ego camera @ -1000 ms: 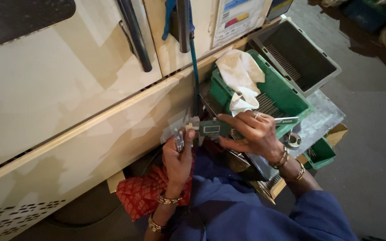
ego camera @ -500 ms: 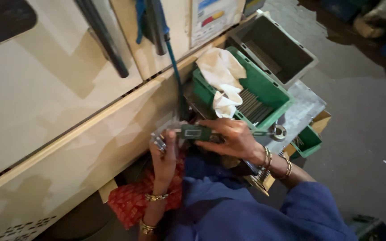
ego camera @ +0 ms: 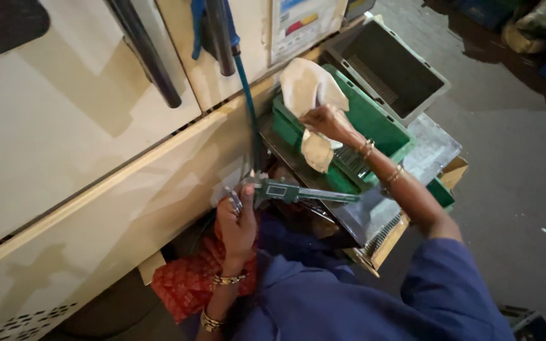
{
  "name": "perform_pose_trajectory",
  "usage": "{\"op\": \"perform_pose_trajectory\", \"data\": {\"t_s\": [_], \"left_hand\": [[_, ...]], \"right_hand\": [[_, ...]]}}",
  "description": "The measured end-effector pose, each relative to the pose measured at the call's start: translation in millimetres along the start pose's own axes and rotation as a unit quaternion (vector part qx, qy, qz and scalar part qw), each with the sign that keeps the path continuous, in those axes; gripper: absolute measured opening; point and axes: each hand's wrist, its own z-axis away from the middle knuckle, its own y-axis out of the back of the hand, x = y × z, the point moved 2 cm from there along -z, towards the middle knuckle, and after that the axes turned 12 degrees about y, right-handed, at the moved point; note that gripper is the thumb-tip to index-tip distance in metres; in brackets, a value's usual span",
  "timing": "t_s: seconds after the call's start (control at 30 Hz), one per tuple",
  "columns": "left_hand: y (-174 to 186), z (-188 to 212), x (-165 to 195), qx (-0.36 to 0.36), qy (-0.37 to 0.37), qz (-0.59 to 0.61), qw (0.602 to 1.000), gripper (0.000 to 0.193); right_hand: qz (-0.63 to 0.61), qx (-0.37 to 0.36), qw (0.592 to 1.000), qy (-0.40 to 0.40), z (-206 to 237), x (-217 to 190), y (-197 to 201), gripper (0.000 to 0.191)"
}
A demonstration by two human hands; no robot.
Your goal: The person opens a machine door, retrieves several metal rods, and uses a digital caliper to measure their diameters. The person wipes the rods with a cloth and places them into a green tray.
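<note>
Left hand point(ego camera: 238, 221): fingers curling tight round digital caliper point(ego camera: 285, 191). Right hand point(ego camera: 327, 121): now off the caliper, pinching white cloth point(ego camera: 308, 95) over green crate point(ego camera: 374, 123)

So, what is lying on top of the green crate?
A pale cloth drapes over the green crate, gripped by the right hand. Beside it, ribbed grey metal parts show inside. Whatever lies under the cloth is hidden.
</note>
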Motion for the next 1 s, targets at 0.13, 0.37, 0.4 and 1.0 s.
{"op": "perform_pose_trajectory", "data": {"t_s": [0.13,0.37,0.4,1.0], "left_hand": [[-3.9,-2.2,13.9,-0.066,-0.143,0.099,0.982,0.034],[-11.1,-6.4,3.8,-0.017,-0.067,-0.065,0.995,0.024],[-10.7,-6.4,2.5,-0.018,-0.087,-0.093,0.992,0.022],[0.2,5.4,2.0,-0.075,-0.006,-0.027,0.997,0.025]], "right_hand": [[-0.182,0.093,0.979,0.002,16.2,-63.1,30.1,0.030],[-0.288,-0.044,0.949,0.122,49.0,-196.7,13.7,0.025],[-0.269,-0.037,0.955,0.122,46.5,-201.1,12.1,0.023],[-0.215,-0.034,0.961,0.173,35.1,-200.6,20.0,0.023]]}}
